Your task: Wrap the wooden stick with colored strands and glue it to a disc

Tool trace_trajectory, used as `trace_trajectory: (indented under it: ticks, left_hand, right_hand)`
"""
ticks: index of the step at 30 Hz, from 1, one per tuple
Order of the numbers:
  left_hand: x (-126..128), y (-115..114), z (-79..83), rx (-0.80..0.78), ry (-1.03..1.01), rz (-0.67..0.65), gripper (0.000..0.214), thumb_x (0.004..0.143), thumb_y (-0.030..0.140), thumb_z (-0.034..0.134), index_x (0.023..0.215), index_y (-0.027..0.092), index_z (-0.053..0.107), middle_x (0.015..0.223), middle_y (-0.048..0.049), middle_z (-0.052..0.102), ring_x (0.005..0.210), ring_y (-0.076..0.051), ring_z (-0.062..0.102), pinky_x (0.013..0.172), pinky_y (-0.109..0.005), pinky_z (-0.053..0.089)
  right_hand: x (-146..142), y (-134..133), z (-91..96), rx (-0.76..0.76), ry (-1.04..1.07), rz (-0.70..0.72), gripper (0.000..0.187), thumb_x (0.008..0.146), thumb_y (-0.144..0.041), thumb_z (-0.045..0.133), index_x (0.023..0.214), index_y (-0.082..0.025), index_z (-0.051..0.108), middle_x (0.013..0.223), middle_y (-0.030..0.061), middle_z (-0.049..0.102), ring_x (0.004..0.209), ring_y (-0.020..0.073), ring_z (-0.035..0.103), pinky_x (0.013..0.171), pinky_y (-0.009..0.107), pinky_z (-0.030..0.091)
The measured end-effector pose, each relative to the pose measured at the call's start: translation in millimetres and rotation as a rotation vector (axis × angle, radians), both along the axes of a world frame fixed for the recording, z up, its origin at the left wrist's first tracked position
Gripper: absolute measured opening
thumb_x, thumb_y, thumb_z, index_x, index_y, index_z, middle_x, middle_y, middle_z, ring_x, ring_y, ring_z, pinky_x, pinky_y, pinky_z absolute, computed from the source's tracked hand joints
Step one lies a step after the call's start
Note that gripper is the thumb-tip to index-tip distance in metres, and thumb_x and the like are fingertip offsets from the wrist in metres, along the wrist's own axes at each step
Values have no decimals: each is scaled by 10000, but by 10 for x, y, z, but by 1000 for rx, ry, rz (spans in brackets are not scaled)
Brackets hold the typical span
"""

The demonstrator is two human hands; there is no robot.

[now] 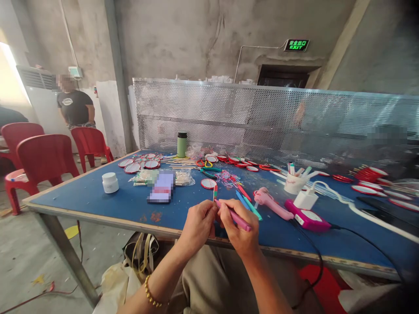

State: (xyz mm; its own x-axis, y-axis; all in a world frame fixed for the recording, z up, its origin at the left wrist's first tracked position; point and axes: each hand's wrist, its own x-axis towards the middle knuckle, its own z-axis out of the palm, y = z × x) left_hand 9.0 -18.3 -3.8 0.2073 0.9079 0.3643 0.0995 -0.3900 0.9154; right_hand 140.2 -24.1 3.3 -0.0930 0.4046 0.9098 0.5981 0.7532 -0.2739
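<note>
My left hand (199, 221) is closed around a small flat stick (215, 192) that stands upright, with red, green and white bands on its top end. In my right hand (241, 233) is a pink marker pen (240, 221), its front end pointed at the stick. The pen's tip is hidden by my fingers, so I cannot tell whether it touches the stick. Just beyond my hands lies a round red-rimmed disc (208, 183). Blue and green marker pens (252, 206) rest right of it, beside a pink glue gun (273, 204).
A phone (162, 186) and a white jar (110, 183) stand left on the blue table (81, 196). Pliers (206, 172), a green bottle (182, 145) and a cup of pens (294, 183) sit farther back. Cables trail by a magenta box (307, 216). A person (77, 107) stands behind red chairs.
</note>
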Motion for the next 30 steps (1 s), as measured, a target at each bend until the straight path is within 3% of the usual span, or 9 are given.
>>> trace_trajectory:
  ticks: [30]
  left_hand:
    - [-3, 38, -29, -1, -18, -12, 332, 933, 413, 450, 709, 181, 528, 528, 47, 526, 394, -94, 521, 428, -188, 339]
  right_hand:
    - [-4, -13, 7, 21, 51, 7, 124, 947, -169, 534, 894, -199, 642, 756, 15, 731, 607, 130, 693, 612, 245, 567]
